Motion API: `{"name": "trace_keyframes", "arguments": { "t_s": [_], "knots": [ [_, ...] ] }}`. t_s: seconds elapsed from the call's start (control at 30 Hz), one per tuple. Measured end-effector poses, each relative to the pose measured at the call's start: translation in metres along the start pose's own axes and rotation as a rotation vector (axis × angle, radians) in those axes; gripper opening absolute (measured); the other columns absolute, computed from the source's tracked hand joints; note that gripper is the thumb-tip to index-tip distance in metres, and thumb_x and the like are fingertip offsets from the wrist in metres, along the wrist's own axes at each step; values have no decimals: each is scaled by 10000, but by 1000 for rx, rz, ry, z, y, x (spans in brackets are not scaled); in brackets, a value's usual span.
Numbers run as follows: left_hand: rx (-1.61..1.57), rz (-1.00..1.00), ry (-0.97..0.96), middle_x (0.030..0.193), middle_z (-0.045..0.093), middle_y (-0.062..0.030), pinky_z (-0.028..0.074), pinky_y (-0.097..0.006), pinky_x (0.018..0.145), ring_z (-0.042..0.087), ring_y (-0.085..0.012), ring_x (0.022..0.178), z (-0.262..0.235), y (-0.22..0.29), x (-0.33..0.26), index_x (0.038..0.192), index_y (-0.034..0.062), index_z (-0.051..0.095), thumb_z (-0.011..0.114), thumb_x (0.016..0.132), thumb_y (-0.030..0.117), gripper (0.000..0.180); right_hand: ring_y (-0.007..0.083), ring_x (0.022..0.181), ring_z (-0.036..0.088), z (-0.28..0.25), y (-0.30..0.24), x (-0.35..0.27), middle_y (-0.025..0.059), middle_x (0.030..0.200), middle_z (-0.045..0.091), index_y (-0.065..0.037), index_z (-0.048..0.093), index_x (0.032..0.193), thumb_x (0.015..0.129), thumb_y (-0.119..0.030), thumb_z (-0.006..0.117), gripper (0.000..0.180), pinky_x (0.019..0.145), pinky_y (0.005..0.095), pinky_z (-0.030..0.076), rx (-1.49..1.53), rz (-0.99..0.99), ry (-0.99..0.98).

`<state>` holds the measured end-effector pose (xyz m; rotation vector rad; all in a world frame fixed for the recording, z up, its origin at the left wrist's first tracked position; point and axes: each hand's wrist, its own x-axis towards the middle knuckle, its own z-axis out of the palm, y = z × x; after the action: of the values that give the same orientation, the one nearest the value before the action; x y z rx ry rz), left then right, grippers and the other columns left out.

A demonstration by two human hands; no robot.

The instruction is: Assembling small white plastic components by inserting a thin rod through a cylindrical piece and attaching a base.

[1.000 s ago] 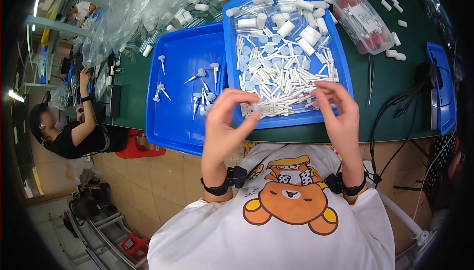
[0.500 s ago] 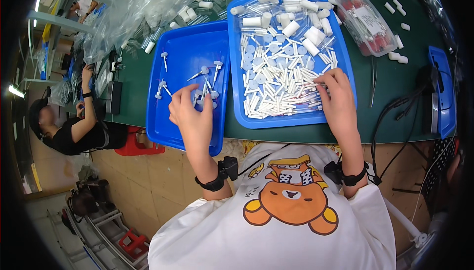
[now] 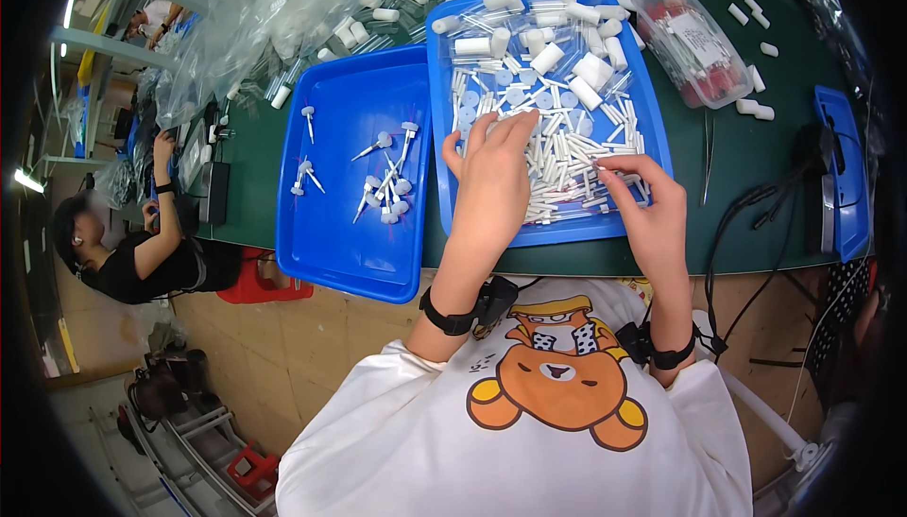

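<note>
My left hand (image 3: pixel 494 180) reaches over the right blue tray (image 3: pixel 647 82), its fingers stretched out and apart above small white rods (image 3: pixel 567 160) and pale blue-grey discs (image 3: pixel 515 96). Nothing shows in its grasp. At the right side of the same tray, my right hand (image 3: pixel 650 198) is closed in a pinch near the rods; the small thing at its fingertips is too small to make out. In the left blue tray (image 3: pixel 321 252) lie several white rods fitted with pale discs and thin reddish wires (image 3: pixel 385 198).
White foam cylinders (image 3: pixel 472 46) and clear tubes fill the right tray's far end and spill behind it. A clear plastic box (image 3: pixel 694 44) with red contents stands at right, tweezers (image 3: pixel 708 158) below it. Clear bags (image 3: pixel 265 16) lie far left. Another person (image 3: pixel 142 243) works at left.
My left hand has moved right, from over the left tray to over the right tray. My right hand has lowered slightly toward me, its fingertips pinched.
</note>
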<state>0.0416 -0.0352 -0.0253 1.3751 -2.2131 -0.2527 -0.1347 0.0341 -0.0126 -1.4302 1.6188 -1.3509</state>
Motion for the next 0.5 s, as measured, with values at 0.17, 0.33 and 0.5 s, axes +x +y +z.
{"name": "trace_keyframes", "arguments": {
  "t_s": [0.17, 0.33, 0.5],
  "knots": [
    [-16, -15, -30, 1066, 610, -59, 241, -455, 1044, 521, -255, 1096, -1, -1, 1, 1120, 111, 665, 634, 845, 32, 287, 203, 843, 652, -4, -2, -1, 113, 933, 695, 11, 669, 986, 880, -40, 646, 120, 786, 297, 492, -46, -18, 5],
    [-65, 1, -51, 996, 600, -42, 251, -443, 1026, 519, -240, 1056, -3, -1, 2, 1029, 116, 686, 694, 809, 66, 226, 200, 844, 650, -3, 4, -2, 104, 922, 691, 5, 666, 1002, 879, -44, 646, 134, 787, 295, 491, -8, -29, -18],
    [-48, -43, -7, 928, 598, -24, 273, -422, 973, 519, -234, 1014, 1, -3, 2, 1019, 114, 689, 721, 795, 94, 227, 189, 848, 650, -3, 1, -2, 101, 928, 690, 6, 663, 1002, 882, -39, 641, 131, 786, 289, 492, 12, -14, -28]
  ]
}}
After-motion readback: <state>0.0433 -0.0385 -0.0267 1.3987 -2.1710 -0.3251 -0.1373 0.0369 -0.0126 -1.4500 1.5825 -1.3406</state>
